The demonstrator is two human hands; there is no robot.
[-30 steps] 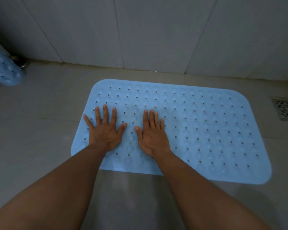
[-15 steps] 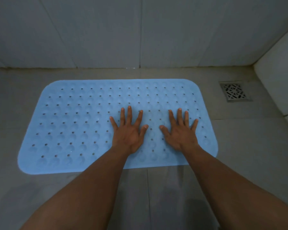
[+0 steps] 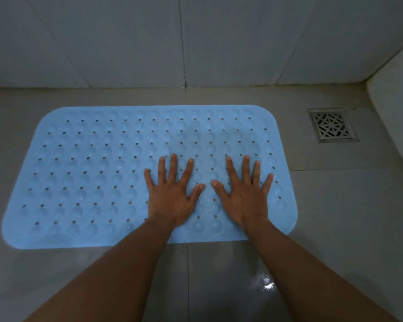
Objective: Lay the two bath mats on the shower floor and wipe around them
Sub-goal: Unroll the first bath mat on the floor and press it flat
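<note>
Left hand (image 3: 173, 196) and right hand (image 3: 243, 195), fingers spread, palms pressed flat on the right half of the blue bath mat (image 3: 91, 173). Mat lies flat on the tiled shower floor (image 3: 335, 205); drain grate (image 3: 332, 125) beyond the mat's right end, apart from it.

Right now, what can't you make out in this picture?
Head view only:
- Second mat: none in frame.
- Floor beneath the blue mat: covered by the mat.
- Mat surface under the left hand and right hand: hidden by the flat palms.
- Inside the drain: too dark.
</note>
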